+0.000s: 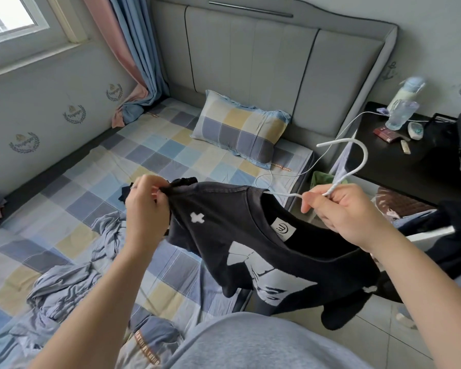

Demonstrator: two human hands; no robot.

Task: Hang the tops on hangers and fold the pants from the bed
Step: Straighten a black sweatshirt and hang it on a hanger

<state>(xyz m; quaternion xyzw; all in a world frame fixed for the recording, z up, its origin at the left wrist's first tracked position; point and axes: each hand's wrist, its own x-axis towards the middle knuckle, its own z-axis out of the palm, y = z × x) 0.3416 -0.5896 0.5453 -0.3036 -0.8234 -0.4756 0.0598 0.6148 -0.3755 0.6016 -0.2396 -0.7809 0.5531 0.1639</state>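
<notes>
A crumpled blue-grey garment [72, 283] lies near left on the bed [149, 145]. Beyond it the black top [250, 251] hangs in the air. The left hand [147, 201] pinches its shoulder, and the right hand [343, 211] grips the white hanger [342, 179] at the collar. The shoulder probably needs easing over the hanger's arm, with the collar kept centred.

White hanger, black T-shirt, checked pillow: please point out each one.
white hanger [366, 157], head view, on the curve of its hook.
black T-shirt [237, 231], head view, on the front, left of the neck label.
checked pillow [240, 129], head view, on the middle of its cover.
</notes>
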